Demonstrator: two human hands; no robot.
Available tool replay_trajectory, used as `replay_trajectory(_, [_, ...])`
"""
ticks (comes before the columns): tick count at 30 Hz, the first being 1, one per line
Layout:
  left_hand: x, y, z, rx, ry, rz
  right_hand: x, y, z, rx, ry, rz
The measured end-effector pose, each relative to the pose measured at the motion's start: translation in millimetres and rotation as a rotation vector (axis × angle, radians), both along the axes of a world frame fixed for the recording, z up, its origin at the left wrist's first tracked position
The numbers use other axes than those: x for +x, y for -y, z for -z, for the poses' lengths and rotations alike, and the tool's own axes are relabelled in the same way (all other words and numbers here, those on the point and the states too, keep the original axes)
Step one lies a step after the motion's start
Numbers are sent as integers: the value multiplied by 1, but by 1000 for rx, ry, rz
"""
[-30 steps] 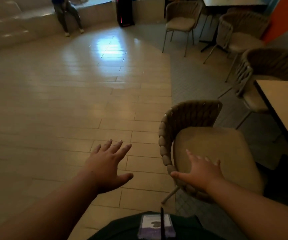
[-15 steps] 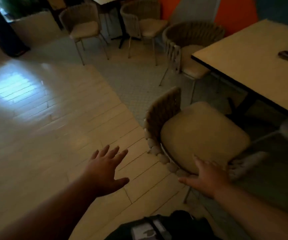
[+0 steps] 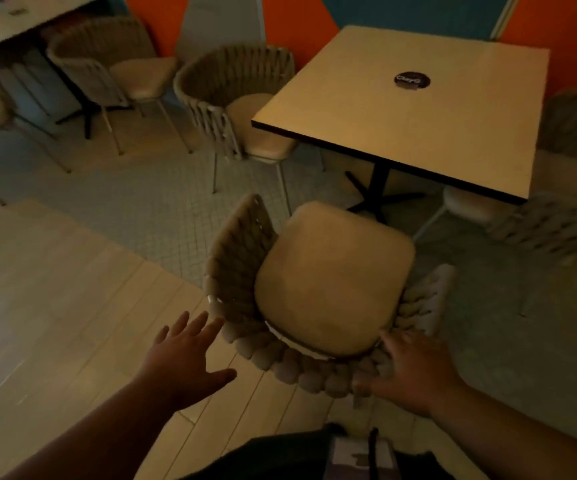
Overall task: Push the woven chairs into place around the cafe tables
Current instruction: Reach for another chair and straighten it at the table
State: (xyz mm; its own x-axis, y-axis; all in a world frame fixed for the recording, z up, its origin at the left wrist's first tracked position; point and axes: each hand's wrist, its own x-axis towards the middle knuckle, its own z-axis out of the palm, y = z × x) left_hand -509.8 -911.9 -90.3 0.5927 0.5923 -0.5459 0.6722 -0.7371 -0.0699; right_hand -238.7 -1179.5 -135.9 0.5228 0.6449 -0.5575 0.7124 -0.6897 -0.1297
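A woven chair [image 3: 332,282] with a tan cushion stands just in front of me, its seat facing the square cafe table [image 3: 415,109] and still outside the table's near edge. My right hand [image 3: 415,372] lies over the right side of the chair's back rim, fingers inside and thumb outside. My left hand [image 3: 183,355] hovers with fingers spread beside the left of the back rim, fingertips close to it, holding nothing.
A second woven chair [image 3: 235,109] is tucked at the table's left side and another chair [image 3: 554,216] stands at its right. Further chairs [image 3: 114,74] and a second table [image 3: 13,19] are at the far left. A dark round disc [image 3: 412,80] lies on the table.
I have turned right and stepped behind the chair. My right hand has landed on its back rim, and my left hand has come in closer to the rim's left side.
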Motion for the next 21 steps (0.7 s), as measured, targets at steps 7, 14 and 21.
replay_trajectory(7, [45, -58, 50, -85, -118, 252, -38, -23, 27, -53, -169, 107])
replay_trajectory(14, [66, -96, 108, -149, -176, 572, -86, -63, 57, -172, -127, 168])
replay_trajectory(21, [91, -120, 136, -137, -213, 786, -73, -86, 76, -214, -73, 178])
